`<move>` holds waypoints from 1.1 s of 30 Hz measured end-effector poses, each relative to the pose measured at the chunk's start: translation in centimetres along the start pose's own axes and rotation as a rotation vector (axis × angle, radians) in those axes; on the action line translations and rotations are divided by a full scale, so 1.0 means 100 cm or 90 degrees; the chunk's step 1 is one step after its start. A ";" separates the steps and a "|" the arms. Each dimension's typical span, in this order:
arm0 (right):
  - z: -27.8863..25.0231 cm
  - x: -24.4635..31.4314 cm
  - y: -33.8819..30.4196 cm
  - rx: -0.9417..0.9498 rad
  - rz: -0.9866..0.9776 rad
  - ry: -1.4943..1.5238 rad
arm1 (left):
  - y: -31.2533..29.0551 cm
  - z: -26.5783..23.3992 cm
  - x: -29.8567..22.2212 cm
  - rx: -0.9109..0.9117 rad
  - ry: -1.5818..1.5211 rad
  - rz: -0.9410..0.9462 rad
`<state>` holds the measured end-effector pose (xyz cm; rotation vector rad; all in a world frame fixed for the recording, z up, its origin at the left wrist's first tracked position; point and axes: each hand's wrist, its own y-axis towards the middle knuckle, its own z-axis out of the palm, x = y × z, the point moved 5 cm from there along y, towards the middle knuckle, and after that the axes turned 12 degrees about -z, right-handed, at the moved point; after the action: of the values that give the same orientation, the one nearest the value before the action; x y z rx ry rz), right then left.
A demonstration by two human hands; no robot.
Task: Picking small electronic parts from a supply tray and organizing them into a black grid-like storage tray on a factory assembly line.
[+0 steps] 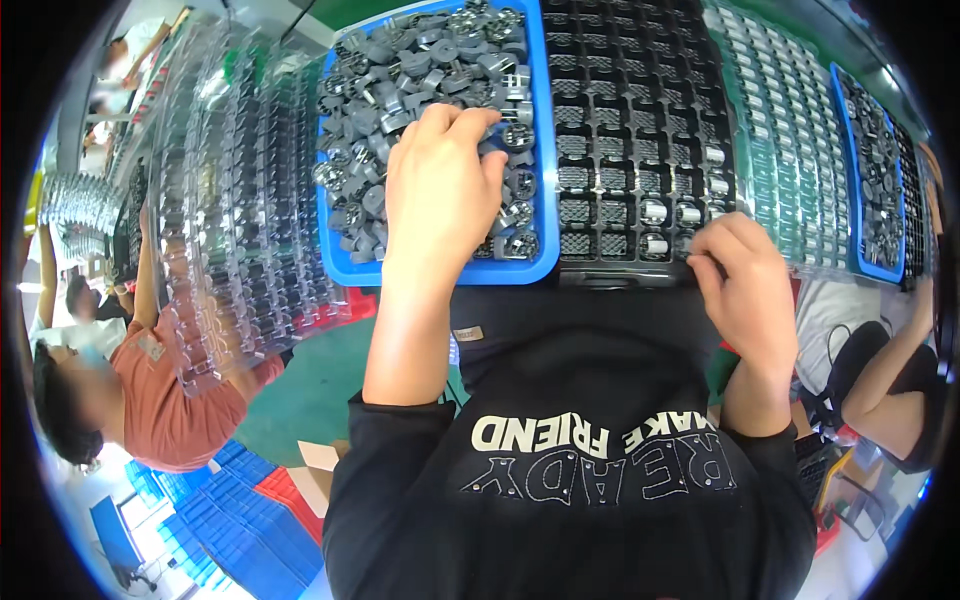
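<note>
My left hand (440, 190) reaches over a blue bin (545, 200) heaped with small dark grey plastic parts (375, 105), some showing metal prongs. Its thumb and forefinger stand apart, close to the parts along the bin's right side, with nothing seen between them. To the right lies a black tray (610, 268) of many small pockets. At its near right corner, my right hand (745, 270) has its fingertips drawn together over a pocket; whatever they pinch is hidden. Beside those fingertips, several silvery cylinder parts (654, 212) sit in pockets.
Clear plastic trays (240, 180) are stacked left of the bin. Right of the black tray stands a clear tray (790, 140) of silvery pieces, then another blue bin (870, 180) of grey parts. A person in a reddish shirt (180, 400) sits at left; another person's arm (895, 365) shows at right.
</note>
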<state>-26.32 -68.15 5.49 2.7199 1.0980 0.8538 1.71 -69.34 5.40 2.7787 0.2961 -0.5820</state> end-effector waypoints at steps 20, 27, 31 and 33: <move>-0.049 -0.164 0.011 -0.146 0.304 -0.112 | -0.031 0.000 0.004 0.129 -0.909 -0.108; -0.051 -0.174 0.002 -0.117 0.280 -0.052 | -0.034 0.010 -0.010 0.302 -1.047 -0.136; -0.049 -0.168 0.019 -0.073 0.319 -0.090 | -0.035 0.010 -0.021 0.301 -1.034 -0.102; -0.049 -0.176 0.014 -0.088 0.308 -0.070 | -0.035 0.012 -0.025 0.304 -1.062 -0.092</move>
<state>-38.30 -81.47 1.79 2.9085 0.3426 0.7785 -1.88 -66.74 4.57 1.6095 -0.0654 -2.8076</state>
